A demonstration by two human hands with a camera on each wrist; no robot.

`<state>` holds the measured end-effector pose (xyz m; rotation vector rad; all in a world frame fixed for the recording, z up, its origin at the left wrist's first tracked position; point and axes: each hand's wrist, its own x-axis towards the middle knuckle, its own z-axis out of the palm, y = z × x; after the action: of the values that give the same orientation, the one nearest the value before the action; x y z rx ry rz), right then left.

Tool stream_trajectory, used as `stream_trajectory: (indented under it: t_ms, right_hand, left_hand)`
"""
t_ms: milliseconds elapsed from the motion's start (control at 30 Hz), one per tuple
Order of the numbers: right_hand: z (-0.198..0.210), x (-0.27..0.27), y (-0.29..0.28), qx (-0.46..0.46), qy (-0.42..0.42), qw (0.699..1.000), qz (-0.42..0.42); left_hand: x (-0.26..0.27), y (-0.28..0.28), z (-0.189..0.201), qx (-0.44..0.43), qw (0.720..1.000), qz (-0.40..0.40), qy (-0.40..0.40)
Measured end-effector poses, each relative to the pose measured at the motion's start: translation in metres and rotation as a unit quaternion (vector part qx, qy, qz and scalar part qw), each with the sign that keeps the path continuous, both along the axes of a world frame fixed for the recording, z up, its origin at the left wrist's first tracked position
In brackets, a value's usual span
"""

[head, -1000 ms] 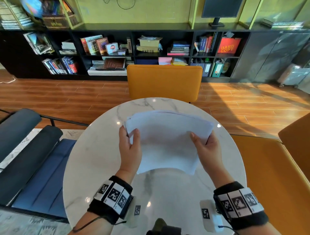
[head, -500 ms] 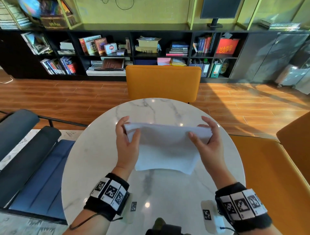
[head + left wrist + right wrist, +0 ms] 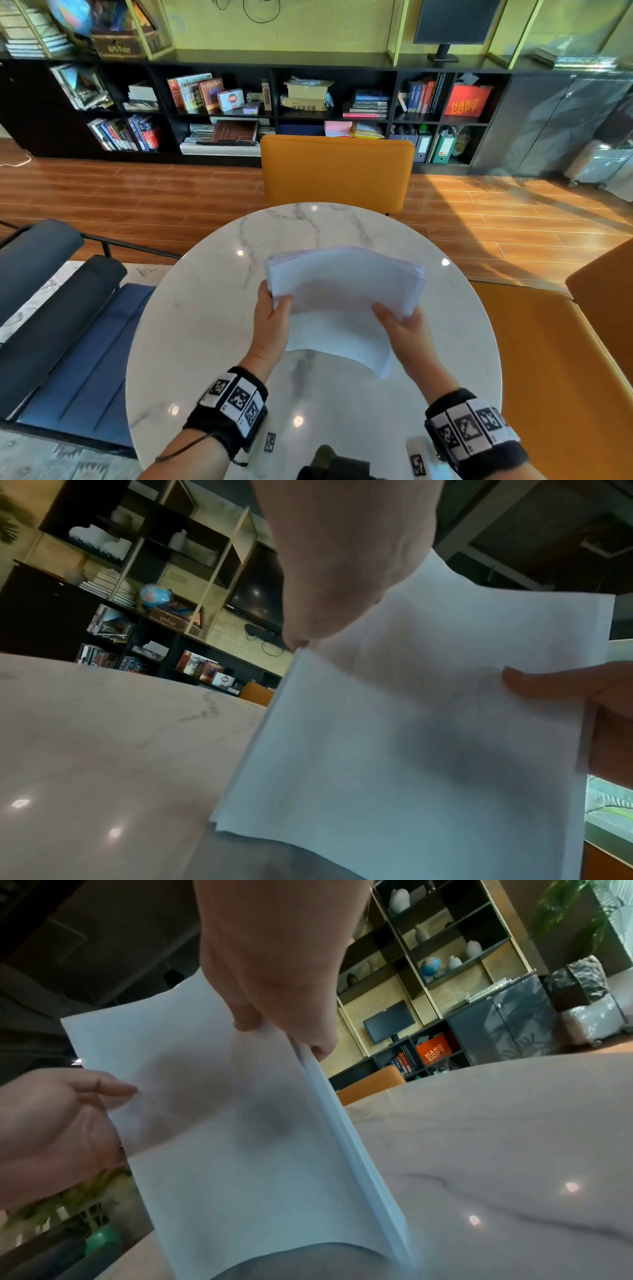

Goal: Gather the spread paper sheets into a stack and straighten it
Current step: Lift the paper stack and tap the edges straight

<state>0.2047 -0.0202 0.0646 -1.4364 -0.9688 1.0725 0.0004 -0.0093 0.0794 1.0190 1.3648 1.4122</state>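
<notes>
Between both hands (image 3: 342,329), paper stack (image 3: 346,291) (edges uneven)

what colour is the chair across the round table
Mustard orange: the padded chair back beyond the white marble table shows best in the head view.

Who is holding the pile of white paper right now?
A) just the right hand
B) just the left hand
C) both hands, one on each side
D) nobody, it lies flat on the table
C: the left hand and the right hand each grip a side of the paper stack above the marble table.
</notes>
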Motion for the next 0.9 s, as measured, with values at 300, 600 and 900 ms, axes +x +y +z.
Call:
stream_trajectory:
  t_ms: [300, 600, 900]
  right_hand:
    - [0.001, 0.007, -0.006, -0.023, 0.031, 0.998, 0.045]
    - [0.009, -0.001, 0.000, -0.079, -0.029, 0.996, -0.009]
    - [0.045, 0.009, 0.021, -0.021, -0.180, 0.976, 0.121]
  left_hand:
    - [-0.003, -0.002, -0.007, 0.010, 0.997, 0.020, -0.068]
    - [-0.003, 0.006, 0.008, 0.100, 0.979, 0.077, 0.161]
    - [0.007, 0.031, 0.101, 0.212, 0.824, -0.197, 0.488]
